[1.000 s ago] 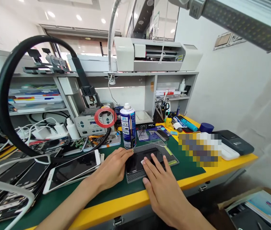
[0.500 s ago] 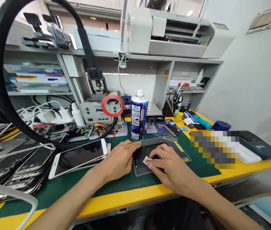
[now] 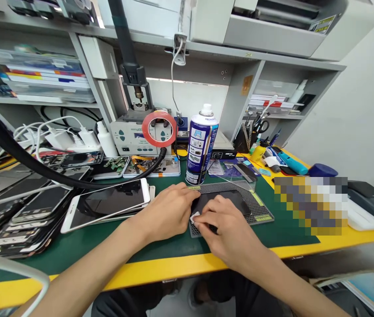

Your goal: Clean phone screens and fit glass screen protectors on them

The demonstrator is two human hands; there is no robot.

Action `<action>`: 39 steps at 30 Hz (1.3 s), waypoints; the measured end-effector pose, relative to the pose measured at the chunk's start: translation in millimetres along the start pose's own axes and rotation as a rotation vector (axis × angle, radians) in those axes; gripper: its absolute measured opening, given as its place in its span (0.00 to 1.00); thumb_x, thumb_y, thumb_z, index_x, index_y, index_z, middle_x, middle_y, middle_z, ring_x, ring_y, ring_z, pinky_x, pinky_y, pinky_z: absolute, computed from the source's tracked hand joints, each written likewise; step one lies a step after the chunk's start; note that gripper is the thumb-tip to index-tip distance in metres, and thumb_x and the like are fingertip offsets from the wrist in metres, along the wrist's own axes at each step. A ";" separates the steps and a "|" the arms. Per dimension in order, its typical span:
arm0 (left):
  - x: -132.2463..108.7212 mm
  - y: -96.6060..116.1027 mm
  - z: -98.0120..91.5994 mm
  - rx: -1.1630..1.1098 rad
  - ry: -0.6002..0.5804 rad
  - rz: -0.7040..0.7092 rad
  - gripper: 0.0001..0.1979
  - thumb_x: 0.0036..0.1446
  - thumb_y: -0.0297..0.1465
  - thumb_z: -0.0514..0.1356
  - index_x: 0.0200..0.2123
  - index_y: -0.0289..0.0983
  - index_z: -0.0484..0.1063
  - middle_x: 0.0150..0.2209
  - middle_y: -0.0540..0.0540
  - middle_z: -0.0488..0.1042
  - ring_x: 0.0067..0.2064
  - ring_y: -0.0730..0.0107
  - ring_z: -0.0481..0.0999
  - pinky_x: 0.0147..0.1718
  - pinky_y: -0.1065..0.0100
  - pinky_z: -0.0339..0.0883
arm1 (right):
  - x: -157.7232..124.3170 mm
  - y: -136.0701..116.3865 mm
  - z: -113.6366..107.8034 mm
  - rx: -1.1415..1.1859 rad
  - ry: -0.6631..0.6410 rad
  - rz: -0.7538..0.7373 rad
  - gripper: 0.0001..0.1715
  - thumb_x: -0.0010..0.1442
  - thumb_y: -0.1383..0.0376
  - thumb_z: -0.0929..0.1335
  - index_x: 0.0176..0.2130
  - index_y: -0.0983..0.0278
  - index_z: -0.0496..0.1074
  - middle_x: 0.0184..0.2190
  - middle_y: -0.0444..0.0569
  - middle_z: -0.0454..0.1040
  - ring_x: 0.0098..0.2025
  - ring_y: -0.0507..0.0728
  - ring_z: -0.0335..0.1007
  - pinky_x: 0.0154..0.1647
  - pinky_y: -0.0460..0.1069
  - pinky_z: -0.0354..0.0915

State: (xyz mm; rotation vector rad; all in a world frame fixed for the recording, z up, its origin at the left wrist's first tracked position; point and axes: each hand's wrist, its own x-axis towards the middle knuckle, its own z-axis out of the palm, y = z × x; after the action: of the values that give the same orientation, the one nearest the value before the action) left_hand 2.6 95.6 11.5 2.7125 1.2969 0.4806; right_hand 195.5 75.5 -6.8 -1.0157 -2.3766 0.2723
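Observation:
A dark phone screen (image 3: 238, 201) lies on a grey perforated mat (image 3: 263, 210). At its left end is my left hand (image 3: 172, 208), its fingers curled and bracing the edge; the fingertips are partly hidden. My right hand (image 3: 224, 226) pinches a small white wipe (image 3: 194, 216) against the screen's near left corner. That hand covers part of the glass. Just behind the mat stands a blue and white spray can (image 3: 201, 147). A white-framed phone (image 3: 109, 203) rests to the left of my left hand.
Stacked phone screens (image 3: 41, 207) fill the left side. A black hose (image 3: 57, 176) arches above them. Red tape (image 3: 159, 128) hangs on the grey station (image 3: 127, 136) behind. Small tools and a blue cap (image 3: 322, 170) lie at the right, near a blurred patch.
My right hand has slid the wipe left toward the screen's near left corner. My left hand stays at the left end. The head view has tilted down and moved closer.

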 end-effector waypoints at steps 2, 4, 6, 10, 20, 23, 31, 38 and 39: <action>-1.0 -1.4 1.5 -0.005 -0.012 0.012 0.17 0.61 0.22 0.52 0.50 0.35 0.75 0.45 0.41 0.80 0.46 0.57 0.75 0.41 0.62 0.72 | 0.2 -6.3 7.8 -0.026 0.040 -0.012 0.12 0.64 0.73 0.66 0.31 0.63 0.77 0.32 0.48 0.73 0.37 0.57 0.60 0.41 0.54 0.57; -2.6 -3.4 4.0 -0.008 -0.015 0.028 0.19 0.62 0.23 0.51 0.53 0.34 0.74 0.52 0.41 0.78 0.50 0.56 0.74 0.48 0.59 0.71 | -1.2 -8.3 11.2 -0.041 0.064 -0.006 0.11 0.63 0.73 0.66 0.31 0.63 0.76 0.32 0.48 0.73 0.37 0.57 0.60 0.41 0.54 0.57; -4.3 -5.3 6.3 -0.014 -0.012 0.035 0.21 0.64 0.24 0.51 0.57 0.33 0.73 0.58 0.41 0.75 0.55 0.56 0.73 0.55 0.56 0.69 | -4.2 -5.9 9.8 -0.032 0.067 0.006 0.11 0.63 0.73 0.67 0.33 0.63 0.76 0.32 0.48 0.73 0.37 0.57 0.60 0.41 0.54 0.57; -5.8 -6.6 7.8 -0.010 -0.017 0.031 0.22 0.64 0.25 0.50 0.58 0.33 0.73 0.60 0.43 0.73 0.58 0.55 0.71 0.58 0.53 0.67 | -11.5 5.4 -1.7 -0.006 0.059 0.056 0.11 0.63 0.74 0.67 0.34 0.63 0.77 0.31 0.48 0.73 0.37 0.57 0.61 0.39 0.53 0.57; -4.2 -6.2 8.6 0.008 0.001 0.038 0.21 0.66 0.28 0.49 0.58 0.33 0.73 0.58 0.42 0.75 0.55 0.55 0.73 0.56 0.52 0.69 | -2.6 -6.7 5.2 -0.027 0.065 0.146 0.10 0.59 0.75 0.68 0.29 0.63 0.73 0.29 0.47 0.74 0.36 0.58 0.63 0.40 0.53 0.56; -4.4 -6.7 9.4 0.008 0.003 0.039 0.21 0.67 0.28 0.48 0.57 0.32 0.74 0.58 0.41 0.75 0.56 0.54 0.73 0.57 0.52 0.68 | -0.5 -13.5 13.6 -0.066 0.091 0.141 0.11 0.59 0.74 0.67 0.27 0.63 0.71 0.29 0.48 0.74 0.36 0.58 0.63 0.39 0.53 0.55; -4.7 -6.6 9.0 -0.010 0.010 0.030 0.21 0.67 0.29 0.49 0.57 0.32 0.74 0.59 0.41 0.75 0.57 0.54 0.72 0.58 0.52 0.68 | -10.8 -0.9 2.6 -0.030 0.098 0.158 0.10 0.60 0.74 0.67 0.30 0.63 0.73 0.29 0.47 0.74 0.35 0.58 0.64 0.38 0.53 0.54; -5.8 -6.4 7.2 -0.022 -0.004 0.012 0.21 0.68 0.30 0.48 0.58 0.33 0.73 0.59 0.43 0.74 0.57 0.55 0.72 0.58 0.52 0.67 | -30.9 28.6 -21.8 -0.081 0.064 0.207 0.11 0.66 0.67 0.65 0.34 0.62 0.75 0.33 0.49 0.75 0.38 0.60 0.65 0.40 0.55 0.58; -6.0 -6.4 7.3 -0.025 -0.008 0.011 0.22 0.68 0.31 0.48 0.58 0.33 0.73 0.59 0.43 0.74 0.58 0.55 0.71 0.59 0.52 0.67 | -34.1 33.9 -25.2 -0.087 0.063 0.226 0.11 0.67 0.66 0.65 0.35 0.61 0.75 0.34 0.49 0.75 0.38 0.60 0.66 0.42 0.55 0.59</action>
State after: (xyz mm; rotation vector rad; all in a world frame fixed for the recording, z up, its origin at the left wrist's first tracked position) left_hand -3.3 95.4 1.8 2.7005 1.2658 0.4833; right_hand 249.6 73.9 -12.1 -1.3167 -2.2356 0.2171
